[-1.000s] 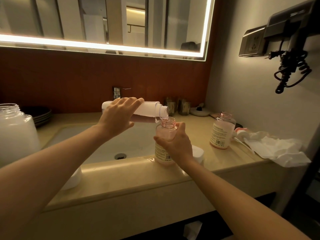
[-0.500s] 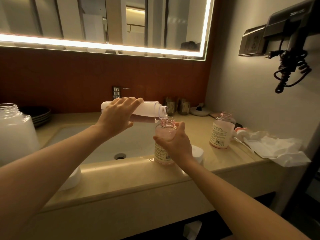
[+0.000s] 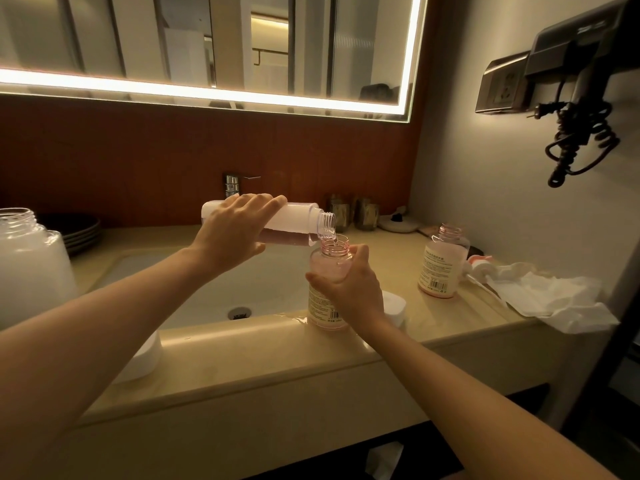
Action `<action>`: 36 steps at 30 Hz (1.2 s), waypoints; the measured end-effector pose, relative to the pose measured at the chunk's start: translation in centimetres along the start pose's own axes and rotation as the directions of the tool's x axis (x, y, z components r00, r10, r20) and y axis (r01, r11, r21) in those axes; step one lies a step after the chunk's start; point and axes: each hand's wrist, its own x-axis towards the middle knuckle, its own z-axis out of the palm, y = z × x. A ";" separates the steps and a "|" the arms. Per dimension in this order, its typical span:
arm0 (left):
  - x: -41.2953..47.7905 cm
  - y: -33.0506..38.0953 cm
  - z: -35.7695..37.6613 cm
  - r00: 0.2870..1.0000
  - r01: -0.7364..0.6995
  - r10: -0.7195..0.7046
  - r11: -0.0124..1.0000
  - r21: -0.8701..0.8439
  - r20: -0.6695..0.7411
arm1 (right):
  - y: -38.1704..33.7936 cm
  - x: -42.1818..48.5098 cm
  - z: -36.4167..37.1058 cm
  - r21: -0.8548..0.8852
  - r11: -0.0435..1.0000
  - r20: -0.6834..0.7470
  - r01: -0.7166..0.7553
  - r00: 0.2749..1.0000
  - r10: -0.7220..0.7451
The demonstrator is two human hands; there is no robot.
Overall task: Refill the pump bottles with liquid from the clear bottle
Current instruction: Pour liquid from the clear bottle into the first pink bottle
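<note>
The left hand (image 3: 235,233) wraps the middle of a clear plastic bottle (image 3: 298,220), tipped nearly level, its mouth just above the open neck of a pink-tinted labelled pump bottle (image 3: 325,271); the right hand (image 3: 349,289) clasps that bottle's right side, steadying it upright on the beige stone counter (image 3: 242,348); both bottles look light, smooth and probably slippery when wet, best gripped mid-body; a second pink pump bottle (image 3: 441,263) stands well apart, far right.

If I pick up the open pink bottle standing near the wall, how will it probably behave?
The pink bottle looks nearly full, so it is probably rather heavy for its size. Its neck has no cap, so tilting it would likely spill liquid. Its wide flat base on the counter suggests it slides rather than tips when pushed.
</note>
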 end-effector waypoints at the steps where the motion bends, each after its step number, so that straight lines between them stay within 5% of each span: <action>1: 0.0 0.0 0.0 1.000 0.000 0.000 1.000 0.000 0.001 | 0.0 0.0 0.0 0.001 1.000 0.000 0.002 1.000 -0.002; 36: -0.1 0.1 -0.2 1.000 -0.015 0.015 1.000 0.019 -0.024 | 0.1 0.0 0.1 0.005 1.000 -0.010 -0.006 1.000 0.006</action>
